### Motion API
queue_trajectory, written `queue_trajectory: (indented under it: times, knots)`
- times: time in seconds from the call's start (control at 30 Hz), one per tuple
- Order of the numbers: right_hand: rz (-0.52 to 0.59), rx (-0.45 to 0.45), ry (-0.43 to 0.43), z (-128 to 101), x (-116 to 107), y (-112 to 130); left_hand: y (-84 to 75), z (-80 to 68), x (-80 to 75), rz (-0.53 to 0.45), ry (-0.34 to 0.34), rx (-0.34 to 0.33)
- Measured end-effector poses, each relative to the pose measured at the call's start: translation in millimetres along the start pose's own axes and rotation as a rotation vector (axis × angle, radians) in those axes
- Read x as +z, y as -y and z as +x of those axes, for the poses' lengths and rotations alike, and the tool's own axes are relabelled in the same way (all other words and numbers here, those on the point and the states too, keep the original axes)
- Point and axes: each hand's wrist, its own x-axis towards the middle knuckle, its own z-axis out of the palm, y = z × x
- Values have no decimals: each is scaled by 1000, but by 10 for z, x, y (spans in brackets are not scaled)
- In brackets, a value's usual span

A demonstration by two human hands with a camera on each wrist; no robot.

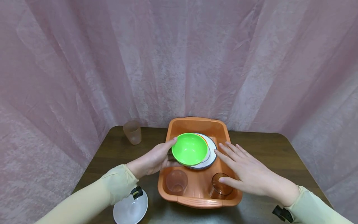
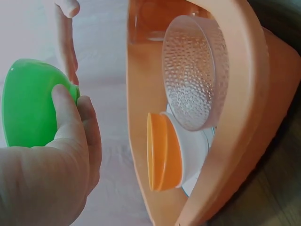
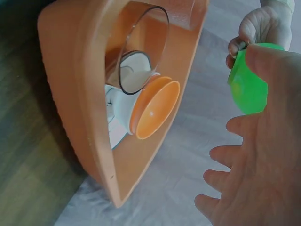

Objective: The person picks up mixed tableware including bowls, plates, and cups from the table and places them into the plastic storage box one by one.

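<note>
My left hand (image 1: 160,157) grips a bright green bowl (image 1: 189,149) by its left side, thumb at the rim, holding it above an orange plastic basin (image 1: 199,202). To the right of the bowl, my right hand (image 1: 246,171) is spread with fingers apart and holds nothing. Beneath the green bowl, an orange bowl (image 2: 162,153) sits in a white bowl (image 2: 190,146), and these rest on white plates (image 1: 213,149) with a dark rim. Two clear cups stand in the basin's near end: a textured one (image 2: 190,75) at left and a brownish glass (image 3: 143,52) at right.
A frosted cup (image 1: 132,133) stands at the table's back left corner. Near the front left, a white dish (image 1: 130,209) lies partly under my left forearm. A pink curtain (image 1: 184,62) hangs behind the wooden table (image 1: 265,149).
</note>
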Motion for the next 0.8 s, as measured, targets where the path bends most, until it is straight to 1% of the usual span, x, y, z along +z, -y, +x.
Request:
queue_trajectory:
  times: [0.13, 0.3, 0.4, 0.47, 0.53, 0.6, 0.67, 0.73, 0.8]
  knots:
    - [10, 5, 0, -46, 16, -15, 16, 27, 47, 5, 3, 4]
    - [46, 30, 9, -23, 42, -44, 12, 47, 80, -6, -1, -4]
    - [103, 81, 9, 27, 36, -76, 4, 59, 86, -15, -8, -11]
    - [184, 145, 3, 69, 23, -103, 0, 63, 85, -11, -10, -11]
    - [312, 227, -12, 120, 10, -127, -3, 67, 90, -7, -16, -14]
    - [497, 306, -27, 176, -3, -140, -2, 73, 95, -1, -18, -15]
    - [728, 372, -29, 242, -14, -139, -4, 79, 108, -1, -15, -13]
    - [968, 415, -17, 320, -28, -118, -4, 86, 122, -3, -11, -14]
    - [1176, 450, 9, 398, -40, -82, -4, 90, 135, -4, -4, -13]
